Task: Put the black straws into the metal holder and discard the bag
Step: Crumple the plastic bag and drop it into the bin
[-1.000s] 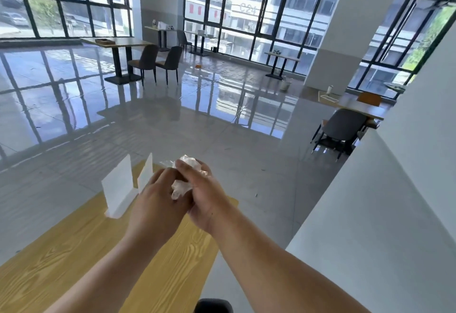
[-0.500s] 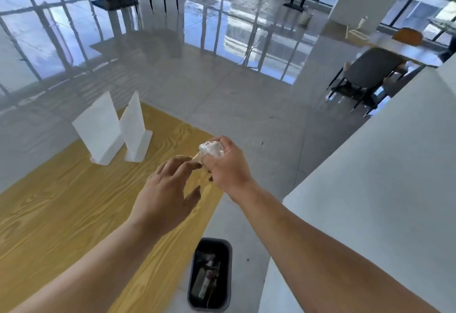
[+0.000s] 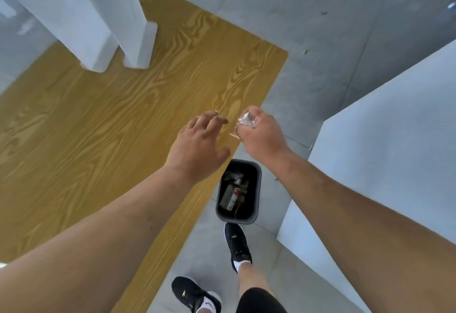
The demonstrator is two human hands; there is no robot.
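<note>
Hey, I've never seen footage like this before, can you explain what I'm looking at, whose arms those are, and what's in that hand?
There is no robot here. A camera worn on a person's head looks down at their own bare arms. The right hand is closed around a crumpled clear bag; the left hand is open and empty. Below, on the grey floor, stands a black bin with some rubbish inside, beside the person's black shoes. On the wooden table stand two white stands. No straws or metal holder are in view.

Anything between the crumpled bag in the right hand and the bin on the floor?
Nothing visible. The right hand grips the crumpled bag above the open bin; the left hand is open beside it, over the table edge.
</note>
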